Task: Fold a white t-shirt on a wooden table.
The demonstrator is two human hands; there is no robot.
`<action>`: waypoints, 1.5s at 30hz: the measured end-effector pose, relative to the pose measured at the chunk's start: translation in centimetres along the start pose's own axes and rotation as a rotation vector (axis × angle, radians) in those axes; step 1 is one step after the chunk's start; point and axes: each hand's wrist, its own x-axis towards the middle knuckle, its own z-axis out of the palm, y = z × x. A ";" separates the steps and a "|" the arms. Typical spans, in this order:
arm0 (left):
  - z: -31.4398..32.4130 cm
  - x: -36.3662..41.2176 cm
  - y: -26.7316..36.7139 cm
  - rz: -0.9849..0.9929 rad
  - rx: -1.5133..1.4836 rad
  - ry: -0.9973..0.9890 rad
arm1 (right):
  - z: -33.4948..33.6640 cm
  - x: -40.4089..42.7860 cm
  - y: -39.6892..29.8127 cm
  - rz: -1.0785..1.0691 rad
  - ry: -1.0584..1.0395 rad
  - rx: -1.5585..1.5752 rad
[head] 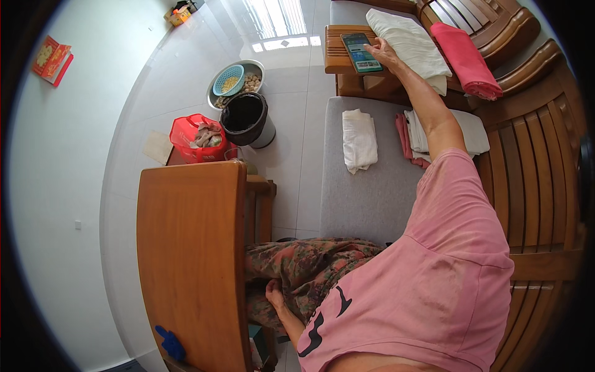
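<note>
A smartphone (363,52) with its screen lit lies on the flat wooden armrest (335,51) at the top. My right hand (383,52) reaches over it, a finger on or just above the screen; nothing is gripped. Beside that hand is a folded white cloth (411,46), and past it a rolled pink-red cloth (465,60). My left hand (274,292) rests by my camouflage-patterned trousers (316,265), fingers curled and partly in shadow. Whether it holds anything cannot be made out.
On the grey seat cushion (362,200) lie a folded white cloth (360,141) and stacked cloths (465,132). A wooden table (193,242) covers part of my legs. Beyond stand a red bag (186,132), a lined bin (265,128) and a metal basin (260,69) holding a blue basket (237,74).
</note>
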 end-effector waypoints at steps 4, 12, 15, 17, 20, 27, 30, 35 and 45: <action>-0.6 -0.3 -0.3 0.004 0.007 0.027 | 1.7 -0.2 -1.8 -0.016 0.113 -0.446; -0.2 -0.2 0.0 -0.026 -0.045 0.009 | 0.4 2.0 0.2 0.048 0.183 -0.248; -0.6 0.0 -0.3 -0.052 0.007 0.012 | 1.6 0.6 -1.0 -0.038 0.125 -0.432; -0.1 0.0 -0.1 0.007 0.008 0.009 | 1.6 0.0 -1.3 -0.069 0.111 -0.431; -0.5 0.1 -0.7 0.005 -0.023 0.007 | 3.0 -0.9 -2.7 0.027 0.186 -0.692; -0.6 0.1 -0.9 0.008 -0.034 0.006 | 3.6 -0.7 -3.3 0.066 0.234 -0.677; -0.4 0.0 -0.5 -0.003 -0.043 0.009 | 3.8 -1.1 -3.8 0.096 0.233 -0.667; -0.6 0.0 -0.7 0.025 -0.035 0.010 | 4.0 -1.1 -3.7 0.103 0.264 -0.683; -0.8 0.4 -1.2 0.016 -0.053 -0.002 | 3.6 -0.4 -2.4 0.066 0.222 -0.658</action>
